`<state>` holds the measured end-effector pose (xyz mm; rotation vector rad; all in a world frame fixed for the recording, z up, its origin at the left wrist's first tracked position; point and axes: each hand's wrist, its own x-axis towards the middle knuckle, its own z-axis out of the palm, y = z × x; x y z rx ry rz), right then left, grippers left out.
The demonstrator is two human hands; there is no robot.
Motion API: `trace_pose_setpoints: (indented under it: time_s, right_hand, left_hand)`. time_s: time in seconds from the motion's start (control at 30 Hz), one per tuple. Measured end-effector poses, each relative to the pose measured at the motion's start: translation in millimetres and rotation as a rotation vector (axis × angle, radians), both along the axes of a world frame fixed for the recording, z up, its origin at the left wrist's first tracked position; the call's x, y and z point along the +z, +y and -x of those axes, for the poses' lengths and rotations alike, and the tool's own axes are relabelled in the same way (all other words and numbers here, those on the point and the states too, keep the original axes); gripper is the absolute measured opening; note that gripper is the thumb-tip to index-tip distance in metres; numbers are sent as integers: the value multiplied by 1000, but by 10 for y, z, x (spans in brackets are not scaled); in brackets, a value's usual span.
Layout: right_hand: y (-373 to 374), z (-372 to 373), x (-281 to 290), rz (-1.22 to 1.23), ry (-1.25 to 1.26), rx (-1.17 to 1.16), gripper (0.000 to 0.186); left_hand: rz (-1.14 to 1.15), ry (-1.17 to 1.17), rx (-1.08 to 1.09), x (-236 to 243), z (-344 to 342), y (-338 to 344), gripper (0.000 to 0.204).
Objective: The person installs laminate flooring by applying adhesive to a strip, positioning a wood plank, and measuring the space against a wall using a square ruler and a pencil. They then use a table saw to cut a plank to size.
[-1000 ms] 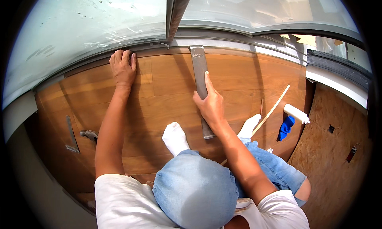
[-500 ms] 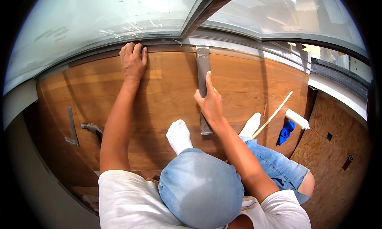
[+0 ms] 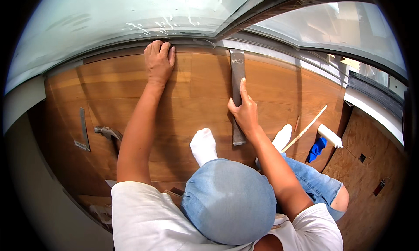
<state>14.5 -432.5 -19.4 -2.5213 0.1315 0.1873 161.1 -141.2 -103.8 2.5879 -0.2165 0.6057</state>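
The flat metal pull bar [image 3: 237,72] lies on the wood-plank floor [image 3: 209,107], its far end at the floor's edge beside the window track. The right hand [image 3: 245,113] holds the bar's nearer half, thumb along its left side and index finger stretched forward on its right; how tightly the remaining fingers close is hidden. Left of the bar's far end, the left hand [image 3: 159,61] reaches that same edge with fingers bent and close together; whether they grasp anything, I cannot tell. Well to the bar's left lie a claw hammer [image 3: 104,131], partly behind the forearm, and, further out, an L-shaped metal square [image 3: 84,128]. To its right are a thin wooden strip [image 3: 307,125] and, beyond that, a white bottle [image 3: 329,135] beside a blue cloth [image 3: 317,149].
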Motion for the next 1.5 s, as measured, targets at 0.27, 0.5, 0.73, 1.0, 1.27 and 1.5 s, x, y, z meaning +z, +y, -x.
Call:
trace_pose_setpoints:
  time_s: [0.27,0.5,0.73,1.0,1.27,1.5]
  right_hand:
    - [349,-82,261,-104,160,-113,85]
    - [878,-99,139,-163,83,-60,86]
    - [1463,-145,173,-144,185,-18,88]
    - [1651,-81,-95,-118,22,42,96]
    - [1615,-52,-111,-82,-25,87,96]
    - [1621,-74,-15,-144,59,87,97]
  left_hand:
    - [-12,-27,19,6,18,5,16]
    - [3,-38,22,44,16,22,19]
    - [25,-57,10,36,55,261,25]
    - [-90,-95,44,93,60,1290,19]
    - [-66,-59,52,180,66,1292,16]
    - [-60,-76,50,185,69,1361,14]
